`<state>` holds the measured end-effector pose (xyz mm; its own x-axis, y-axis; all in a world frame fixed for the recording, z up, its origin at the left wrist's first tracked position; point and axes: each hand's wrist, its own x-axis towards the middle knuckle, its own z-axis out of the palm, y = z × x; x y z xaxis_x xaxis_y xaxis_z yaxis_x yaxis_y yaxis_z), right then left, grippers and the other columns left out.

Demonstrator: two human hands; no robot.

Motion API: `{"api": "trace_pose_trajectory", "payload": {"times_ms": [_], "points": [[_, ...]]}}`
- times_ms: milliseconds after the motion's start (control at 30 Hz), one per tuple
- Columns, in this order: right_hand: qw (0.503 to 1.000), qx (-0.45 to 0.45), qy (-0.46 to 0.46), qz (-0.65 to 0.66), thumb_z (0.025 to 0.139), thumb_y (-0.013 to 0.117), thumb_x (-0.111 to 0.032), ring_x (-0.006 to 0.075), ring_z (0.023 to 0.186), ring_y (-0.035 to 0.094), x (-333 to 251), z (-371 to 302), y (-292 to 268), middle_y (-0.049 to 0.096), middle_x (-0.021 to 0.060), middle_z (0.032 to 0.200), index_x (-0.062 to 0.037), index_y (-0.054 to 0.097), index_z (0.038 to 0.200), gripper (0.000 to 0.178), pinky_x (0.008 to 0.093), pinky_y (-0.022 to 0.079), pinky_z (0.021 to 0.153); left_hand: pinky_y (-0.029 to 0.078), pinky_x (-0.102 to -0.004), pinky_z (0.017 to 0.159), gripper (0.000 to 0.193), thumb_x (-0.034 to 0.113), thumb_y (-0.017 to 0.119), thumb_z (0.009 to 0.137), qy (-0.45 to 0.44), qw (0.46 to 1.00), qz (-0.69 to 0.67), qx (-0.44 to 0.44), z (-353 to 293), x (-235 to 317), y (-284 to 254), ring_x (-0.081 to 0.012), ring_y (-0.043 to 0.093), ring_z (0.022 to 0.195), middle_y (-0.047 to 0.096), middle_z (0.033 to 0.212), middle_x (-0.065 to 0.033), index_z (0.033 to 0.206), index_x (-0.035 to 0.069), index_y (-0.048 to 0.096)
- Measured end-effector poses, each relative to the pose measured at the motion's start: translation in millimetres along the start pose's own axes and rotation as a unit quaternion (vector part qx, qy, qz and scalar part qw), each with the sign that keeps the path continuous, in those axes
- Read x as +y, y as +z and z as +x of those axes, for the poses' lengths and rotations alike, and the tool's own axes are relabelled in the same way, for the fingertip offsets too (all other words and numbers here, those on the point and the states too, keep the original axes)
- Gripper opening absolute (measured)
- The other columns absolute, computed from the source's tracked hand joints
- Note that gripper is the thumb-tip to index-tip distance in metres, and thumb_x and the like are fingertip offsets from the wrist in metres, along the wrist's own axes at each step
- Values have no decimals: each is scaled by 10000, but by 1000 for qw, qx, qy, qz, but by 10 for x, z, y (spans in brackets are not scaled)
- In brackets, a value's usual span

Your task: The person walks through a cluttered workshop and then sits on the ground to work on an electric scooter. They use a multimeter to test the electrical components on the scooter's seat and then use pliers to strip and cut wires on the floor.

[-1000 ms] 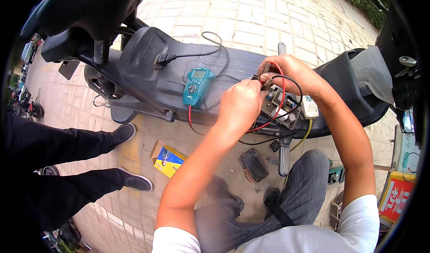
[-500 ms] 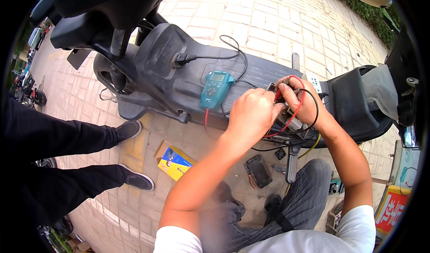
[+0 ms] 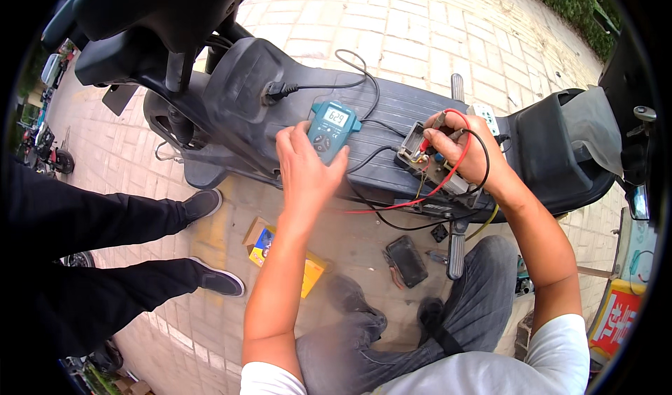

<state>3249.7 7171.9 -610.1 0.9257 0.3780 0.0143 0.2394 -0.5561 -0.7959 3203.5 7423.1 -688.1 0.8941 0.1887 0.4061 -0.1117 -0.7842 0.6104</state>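
Note:
On the black footboard [image 3: 392, 104] of an electric scooter, my left hand [image 3: 306, 165] grips the lower end of a teal digital multimeter [image 3: 334, 123], thumb and fingers on either side. Digits show on its lit screen. Farther right, my right hand [image 3: 470, 146] pinches the test probes [image 3: 424, 144] with their red and black leads. Their tips point down into an opened metal-cased charger [image 3: 410, 143] with bare parts and small wires showing. Whether the tips touch anything inside is too small to tell. The red lead [image 3: 448, 179] loops below my right hand.
A black plug [image 3: 277, 91] sits in the scooter's socket, its cable curling over the footboard. A white power strip [image 3: 483, 118] lies behind my right hand. On the ground are a yellow-blue box [image 3: 312, 272] and a dark phone-like device [image 3: 406, 261]. Another person's legs [image 3: 119, 216] stand at left.
My left hand has left the probes and moved left onto the multimeter, which is now tilted with its screen lit. My right hand keeps the probes, and the opened charger is more exposed.

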Motion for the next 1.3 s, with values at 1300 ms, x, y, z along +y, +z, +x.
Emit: {"api": "trace_pose_trajectory", "payload": {"times_ms": [1300], "points": [[997,-72,-25,-3,830,659,-169,117,682,628,134,128,-63,680,76,735,23,650,889,201,274,495,624,429,-411,913,375,90,711,764,200,938,-67,-275,242,634,240,-299,559,1065,673,1073,-116,1131,43,650]]}}
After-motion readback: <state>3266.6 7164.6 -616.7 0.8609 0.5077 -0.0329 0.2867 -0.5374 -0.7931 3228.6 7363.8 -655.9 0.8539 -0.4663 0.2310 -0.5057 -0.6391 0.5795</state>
